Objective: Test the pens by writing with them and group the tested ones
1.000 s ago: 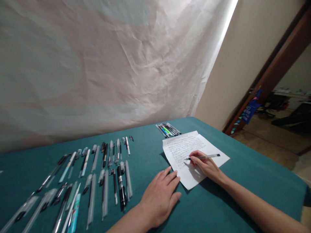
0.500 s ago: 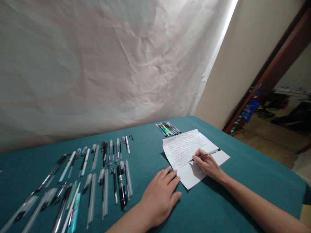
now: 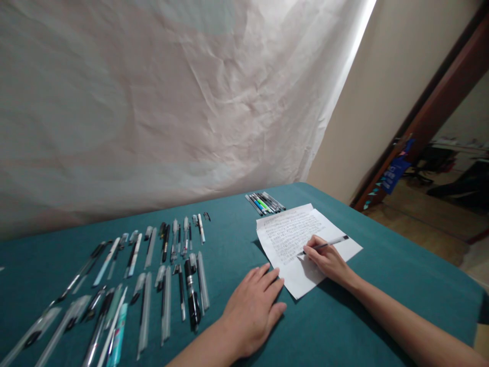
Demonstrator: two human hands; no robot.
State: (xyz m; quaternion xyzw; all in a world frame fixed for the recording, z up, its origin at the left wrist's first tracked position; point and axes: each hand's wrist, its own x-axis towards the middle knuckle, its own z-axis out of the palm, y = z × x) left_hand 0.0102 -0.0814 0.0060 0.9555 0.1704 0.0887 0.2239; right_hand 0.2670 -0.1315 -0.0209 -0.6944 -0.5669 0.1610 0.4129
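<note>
A slim pen [image 3: 331,242] with a dark end is pinched in my right hand [image 3: 324,259], its tip down on a white sheet of paper [image 3: 300,283]. Lines of dark handwriting fill the upper part of that sheet, and the edge of another sheet shows at its top. My left hand [image 3: 255,306] lies flat with its fingers spread, the fingertips at the paper's lower left edge. To the left of this hand lies a thick black marker pen [image 3: 193,298].
Rows of pens, caps and clear barrels [image 3: 145,311] cover the left of the green tablecloth [image 3: 229,239]. A bundle of several pens [image 3: 265,203] lies behind the paper. A pale hanging sheet [image 3: 191,102] backs the table; a doorway [image 3: 420,122] is at right.
The whole view has shifted very slightly. Both hands, the pen and the paper keep nearly the same places relative to each other.
</note>
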